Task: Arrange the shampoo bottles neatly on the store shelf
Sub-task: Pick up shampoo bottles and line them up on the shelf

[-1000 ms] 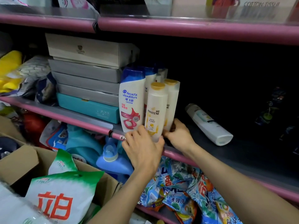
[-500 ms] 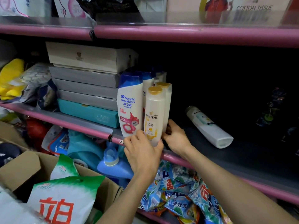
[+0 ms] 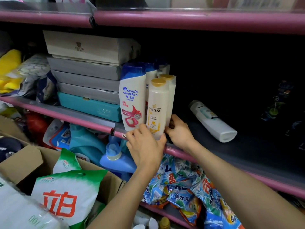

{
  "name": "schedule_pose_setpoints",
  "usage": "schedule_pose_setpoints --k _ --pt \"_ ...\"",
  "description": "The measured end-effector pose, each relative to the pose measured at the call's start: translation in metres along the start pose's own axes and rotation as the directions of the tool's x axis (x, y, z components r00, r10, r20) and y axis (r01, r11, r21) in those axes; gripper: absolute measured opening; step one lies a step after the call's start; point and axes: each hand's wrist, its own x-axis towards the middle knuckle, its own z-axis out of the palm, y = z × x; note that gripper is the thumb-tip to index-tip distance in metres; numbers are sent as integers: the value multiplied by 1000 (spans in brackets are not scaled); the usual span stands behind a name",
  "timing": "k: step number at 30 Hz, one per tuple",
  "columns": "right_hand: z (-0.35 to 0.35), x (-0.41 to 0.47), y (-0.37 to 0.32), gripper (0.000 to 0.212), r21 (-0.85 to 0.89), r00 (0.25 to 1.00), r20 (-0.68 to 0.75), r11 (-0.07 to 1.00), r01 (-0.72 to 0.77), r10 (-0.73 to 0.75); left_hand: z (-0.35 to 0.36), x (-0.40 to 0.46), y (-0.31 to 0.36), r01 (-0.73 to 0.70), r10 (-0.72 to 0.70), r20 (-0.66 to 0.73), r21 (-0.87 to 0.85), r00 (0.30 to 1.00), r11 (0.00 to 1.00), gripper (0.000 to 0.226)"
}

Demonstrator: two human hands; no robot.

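front Pantene bottle [image 3: 156, 108] upright, gold cap up, at shelf [image 3: 247, 156] front edge beside Head & Shoulders bottle [image 3: 132, 96] | left hand [image 3: 145, 147] fingers curled round its base | right hand [image 3: 179, 131] fingers gripping rear Pantene bottle [image 3: 171, 96] | white bottle [image 3: 212, 121] lying flat, cap toward back-left | cardboard box [image 3: 21, 161] holds green-white bags [image 3: 66, 195]

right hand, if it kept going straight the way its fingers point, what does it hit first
The right hand points up-left into the shelf, fingers already at the rear gold-capped Pantene bottle. It would press that bottle first, probably toward the Head & Shoulders bottles; depth is unclear.
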Motion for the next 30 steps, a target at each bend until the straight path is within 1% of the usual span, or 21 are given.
schedule_pose_setpoints --k 3,5,6,8,9,10,11,12,13,14,15,17,18,19,21,23,25,26,28,29,30 --pt "0 -2 -3 28 6 1000 3 1000 -6 6 1 0 0 -5 5 -12 1 1000 1000 51" --pt "-1 -3 -4 30 -57 1000 7 998 2 -1 1 0 0 -4 4 -16 -8 1000 1000 52" --pt "-4 -4 -5 34 -119 1000 13 993 18 -16 1 -1 0 -4 4 -14 -19 1000 1000 53" --pt "-17 -5 -5 48 -268 997 19 960 76 -74 0 -3 0 2 -3 -12 -66 1000 998 57" --pt "-27 -5 -5 57 -356 994 -1 929 98 -106 -1 -6 0 8 -11 -29 -116 1000 993 60" --pt "-39 -5 -4 64 -458 991 -52 884 89 -127 -1 -12 0 4 -17 -65 -192 998 981 62" --pt "-53 -5 -2 66 -560 982 -129 827 41 -136 -3 -20 2 -19 -15 -113 -295 994 955 60" --pt "-69 -4 1 65 -640 969 -213 767 -44 -122 -5 -29 6 -61 -5 -159 -411 987 910 54" --pt "-84 -3 6 64 -689 956 -284 709 -148 -76 -6 -39 11 -107 11 -184 -520 983 847 46" --pt "-98 -2 12 64 -711 944 -329 657 -249 1 -8 -49 18 -140 42 -173 -604 984 785 38" --pt "-111 0 18 68 -719 934 -345 612 -330 98 -8 -55 27 -157 93 -133 -653 987 741 33" --pt "-127 -1 30 79 -712 910 -308 566 -415 278 -6 -62 46 -138 205 14 -694 979 707 30" --pt "-131 -2 35 83 -684 899 -291 585 -435 328 -5 -63 57 -91 235 112 -699 966 709 32" --pt "-132 -4 38 84 -633 890 -284 628 -453 356 -4 -63 66 -37 243 200 -695 949 718 36" --pt "-128 -6 39 83 -509 884 -290 724 -466 365 1 -63 80 19 248 299 -673 921 740 42" --pt "-120 -9 35 83 -432 894 -290 787 -440 341 7 -61 88 -22 292 327 -632 899 775 45" --pt "-117 -12 30 83 -395 909 -261 824 -406 323 11 -58 95 -63 326 369 -573 870 817 46" --pt "-118 -13 27 79 -386 915 -227 832 -398 333 14 -56 98 -66 324 398 -540 858 839 46" --pt "-122 -18 26 62 -377 919 -143 839 -393 366 18 -49 105 -36 297 461 -494 836 869 48" --pt "-125 -22 26 51 -366 919 -114 844 -392 377 20 -47 109 10 271 498 -490 824 872 48" --pt "-128 -26 27 41 -340 918 -102 853 -395 384 23 -44 113 86 234 540 -503 809 860 46"
